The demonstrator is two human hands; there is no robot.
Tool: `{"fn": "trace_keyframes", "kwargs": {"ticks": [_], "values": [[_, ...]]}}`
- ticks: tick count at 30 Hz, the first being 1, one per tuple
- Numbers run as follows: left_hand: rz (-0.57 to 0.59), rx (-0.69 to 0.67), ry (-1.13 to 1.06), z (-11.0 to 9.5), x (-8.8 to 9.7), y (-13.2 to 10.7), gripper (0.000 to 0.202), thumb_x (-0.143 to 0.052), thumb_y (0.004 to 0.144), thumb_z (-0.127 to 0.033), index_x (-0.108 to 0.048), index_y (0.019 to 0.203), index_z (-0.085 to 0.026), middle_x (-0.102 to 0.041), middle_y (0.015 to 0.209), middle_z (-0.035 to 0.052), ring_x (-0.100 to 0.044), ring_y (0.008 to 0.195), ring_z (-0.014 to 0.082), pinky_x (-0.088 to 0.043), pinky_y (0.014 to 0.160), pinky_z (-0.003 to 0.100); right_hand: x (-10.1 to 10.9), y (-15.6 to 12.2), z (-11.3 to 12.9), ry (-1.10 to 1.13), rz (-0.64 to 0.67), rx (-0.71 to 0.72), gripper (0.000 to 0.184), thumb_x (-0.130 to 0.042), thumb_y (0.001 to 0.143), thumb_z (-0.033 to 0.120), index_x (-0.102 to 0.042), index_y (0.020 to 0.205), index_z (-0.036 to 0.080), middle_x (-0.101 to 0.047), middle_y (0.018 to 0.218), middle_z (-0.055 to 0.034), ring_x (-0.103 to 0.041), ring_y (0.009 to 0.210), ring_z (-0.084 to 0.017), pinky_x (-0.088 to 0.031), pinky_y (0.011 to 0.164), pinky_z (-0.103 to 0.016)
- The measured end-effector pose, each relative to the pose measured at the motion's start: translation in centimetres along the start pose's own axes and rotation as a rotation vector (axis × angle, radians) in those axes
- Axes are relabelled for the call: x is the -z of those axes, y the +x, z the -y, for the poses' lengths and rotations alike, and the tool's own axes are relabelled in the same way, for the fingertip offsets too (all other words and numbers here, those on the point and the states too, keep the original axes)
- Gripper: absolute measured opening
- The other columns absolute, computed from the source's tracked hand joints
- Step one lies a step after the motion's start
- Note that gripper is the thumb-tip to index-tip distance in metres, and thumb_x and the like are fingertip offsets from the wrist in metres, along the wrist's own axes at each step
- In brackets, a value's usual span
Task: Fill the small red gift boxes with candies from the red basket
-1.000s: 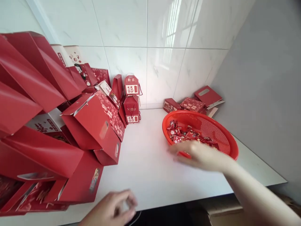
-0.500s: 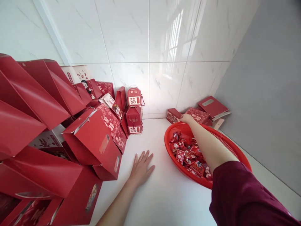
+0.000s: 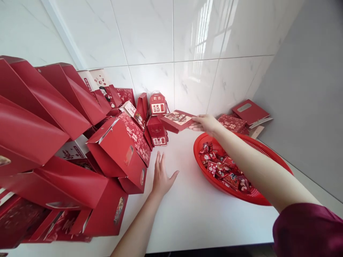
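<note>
My right hand (image 3: 205, 124) grips the right end of a red gift box (image 3: 177, 120) with a printed picture on its top face. The box is held above the white table (image 3: 184, 210), in front of two small stacked red boxes (image 3: 157, 121) with cords. Below my right forearm sits a red plastic basket (image 3: 203, 185) with many wrapped candies (image 3: 227, 173) in it. My left hand (image 3: 162, 175) is open over the table, fingers apart and thumb out, holding nothing. It is between the basket and the piled red boxes.
Many red gift boxes (image 3: 115, 150) are piled along the left side. Flat red cartons (image 3: 250, 112) lie in the back right corner behind the basket. A white tiled wall (image 3: 150, 32) closes off the back, and a grey panel (image 3: 302, 117) stands on the right.
My right hand has lifted a red gift box from behind the basket and carried it left. My left hand has risen from lying flat on the table. The view has shifted slightly.
</note>
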State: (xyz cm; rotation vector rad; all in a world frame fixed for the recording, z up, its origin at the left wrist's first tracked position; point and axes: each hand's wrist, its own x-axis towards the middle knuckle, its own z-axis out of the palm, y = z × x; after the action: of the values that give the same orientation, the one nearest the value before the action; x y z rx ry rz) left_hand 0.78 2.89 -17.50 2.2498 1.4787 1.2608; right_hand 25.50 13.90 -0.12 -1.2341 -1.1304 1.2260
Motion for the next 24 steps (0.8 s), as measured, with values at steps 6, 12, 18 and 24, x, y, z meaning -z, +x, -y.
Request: {"fn": "trace_keyframes", "kwargs": {"ticks": [6, 12, 18, 24], "values": [[-0.299, -0.108, 0.045, -1.1, 0.9, 0.1, 0.113, -0.075, 0.073, -0.047, -0.003, 0.154, -0.017, -0.010, 0.158, 0.0257, -0.013, 0.147, 0.0389, -0.026, 0.113, 0.060, -3.5, -7.2, -1.1, 0.003, 0.240, -0.181, 0.009, -0.065, 0.086, 0.018, -0.062, 0.082, 0.010, -0.074, 0.073, -0.0123, -0.071, 0.062, -0.016, -0.058, 0.053, -0.019], [-0.166, -0.214, -0.163, -1.1, 1.2, -0.3, 0.090, -0.063, 0.081, -0.052, -0.018, 0.151, -0.017, -0.034, 0.151, 0.0224, -0.033, 0.140, 0.0353, -0.029, 0.112, 0.056, -4.0, -11.6, -3.4, -0.055, 0.424, -0.296, 0.028, -0.055, 0.093, 0.037, -0.062, 0.083, 0.012, -0.073, 0.068, -0.0090, -0.063, 0.045, -0.012, -0.047, 0.040, -0.017], [-0.067, -0.098, -0.521, -1.1, 2.4, 0.1, 0.035, -0.047, 0.092, -0.042, -0.060, 0.112, -0.016, -0.064, 0.109, 0.0117, -0.060, 0.105, 0.0253, -0.047, 0.091, 0.039, -5.1, -14.6, -7.2, -0.343, 0.465, -0.039, 0.039, -0.046, 0.095, 0.050, -0.062, 0.092, 0.015, -0.072, 0.073, -0.0052, -0.060, 0.043, -0.010, -0.048, 0.044, -0.020], [-0.026, -0.095, -0.567, -1.8, 3.3, 0.5, 0.022, -0.052, 0.090, -0.036, -0.062, 0.090, -0.017, -0.064, 0.089, 0.0065, -0.062, 0.086, 0.0205, -0.048, 0.078, 0.033, -6.3, -16.6, -9.1, -0.512, 0.321, 0.199, 0.040, -0.043, 0.096, 0.051, -0.067, 0.093, 0.019, -0.070, 0.071, -0.0006, -0.063, 0.049, -0.011, -0.049, 0.052, -0.022]]}}
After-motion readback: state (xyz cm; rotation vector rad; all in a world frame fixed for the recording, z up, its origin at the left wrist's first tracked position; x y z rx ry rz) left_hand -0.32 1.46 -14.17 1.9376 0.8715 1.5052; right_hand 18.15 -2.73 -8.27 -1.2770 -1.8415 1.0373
